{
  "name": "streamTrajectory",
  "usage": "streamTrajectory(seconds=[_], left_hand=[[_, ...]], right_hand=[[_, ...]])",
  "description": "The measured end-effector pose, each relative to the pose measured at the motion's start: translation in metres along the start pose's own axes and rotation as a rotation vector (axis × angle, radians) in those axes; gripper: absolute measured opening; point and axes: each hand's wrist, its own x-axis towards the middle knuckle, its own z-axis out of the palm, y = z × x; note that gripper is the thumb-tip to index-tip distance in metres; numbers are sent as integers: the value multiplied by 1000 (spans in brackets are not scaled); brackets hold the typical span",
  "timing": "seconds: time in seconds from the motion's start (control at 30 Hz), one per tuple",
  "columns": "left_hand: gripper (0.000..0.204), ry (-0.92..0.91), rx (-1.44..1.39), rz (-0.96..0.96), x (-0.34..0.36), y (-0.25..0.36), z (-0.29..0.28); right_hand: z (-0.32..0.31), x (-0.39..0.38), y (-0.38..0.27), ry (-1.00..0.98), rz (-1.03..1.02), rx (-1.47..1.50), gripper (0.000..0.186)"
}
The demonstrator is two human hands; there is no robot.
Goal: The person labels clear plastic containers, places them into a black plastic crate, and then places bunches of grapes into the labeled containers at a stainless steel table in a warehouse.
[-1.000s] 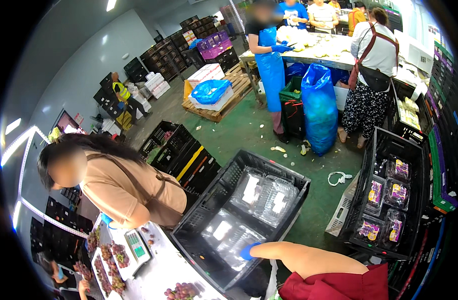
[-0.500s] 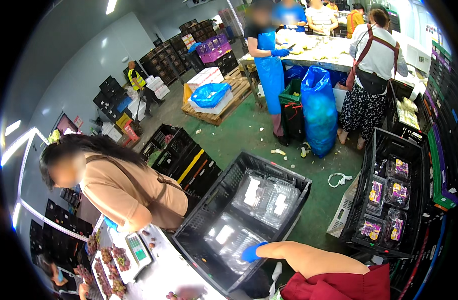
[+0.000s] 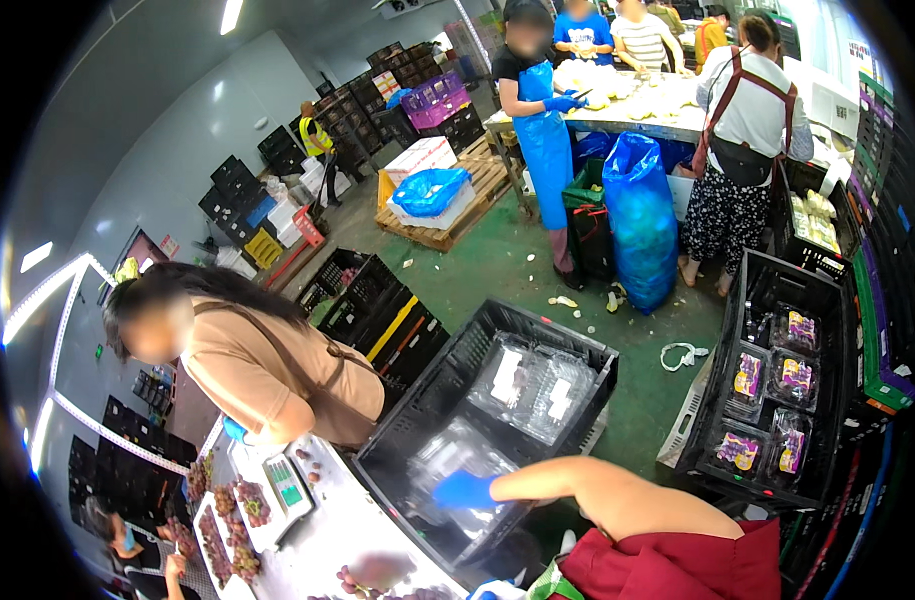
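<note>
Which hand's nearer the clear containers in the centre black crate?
Right. The right hand is over the nearer clear containers; blur hides any contact. The left hand can't be made out.

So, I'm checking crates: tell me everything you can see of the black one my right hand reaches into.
The black crate is rectangular, open-topped and looks like rigid plastic, with perforated walls. It sits at an angle beside the white table. Inside lie clear containers in two groups, with white patches that may be labels or glare. Your blue-gloved right hand is over the nearer ones; whether it touches them is unclear. Its underside is hidden.
</note>
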Motion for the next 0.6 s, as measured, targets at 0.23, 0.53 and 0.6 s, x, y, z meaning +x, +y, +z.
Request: streamTrajectory(seconds=[0.23, 0.53, 0.6], left_hand=[[30, 312, 32, -111, -27, 72, 32], [13, 159, -324, 233, -12, 104, 35], [15, 154, -405, 221, -10, 110, 42]], right_hand=[[-179, 1, -123, 199, -271, -222, 22], [-255, -24, -187, -380, 253, 388, 36], [-261, -33, -189, -377, 277, 357, 35]])
